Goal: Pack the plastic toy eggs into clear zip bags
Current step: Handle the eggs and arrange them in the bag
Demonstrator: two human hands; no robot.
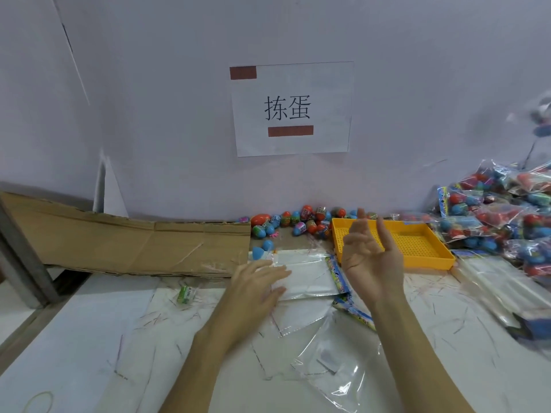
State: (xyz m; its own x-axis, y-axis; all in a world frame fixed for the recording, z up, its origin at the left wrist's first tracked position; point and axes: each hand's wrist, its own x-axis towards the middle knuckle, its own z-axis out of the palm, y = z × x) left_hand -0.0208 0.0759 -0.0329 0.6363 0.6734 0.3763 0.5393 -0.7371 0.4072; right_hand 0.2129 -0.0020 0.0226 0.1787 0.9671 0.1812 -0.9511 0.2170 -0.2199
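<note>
1. A loose clear zip bag (331, 365) lies crumpled on the white table (89, 338) nearest the viewer, between the two forearms.
2. Further in, a flat stack of clear bags (307, 278) with a printed blue header strip lies at mid-table.
3. The left hand (256, 289) rests palm down on that stack, fingers straight and spread, gripping nothing.
4. The right hand (371, 257) hovers above the table, palm turned sideways, fingers loosely extended and holding nothing.
5. Behind the right hand sits a yellow perforated tray (423, 244).
6. Loose plastic toy eggs (298, 223), red, blue and green, lie scattered along the wall left of the tray.
7. A heap of filled bags (504, 222) rises at the far right.
8. Flattened cardboard (119, 242) lies at the left, and a paper sign (290, 108) hangs on the wall.
</note>
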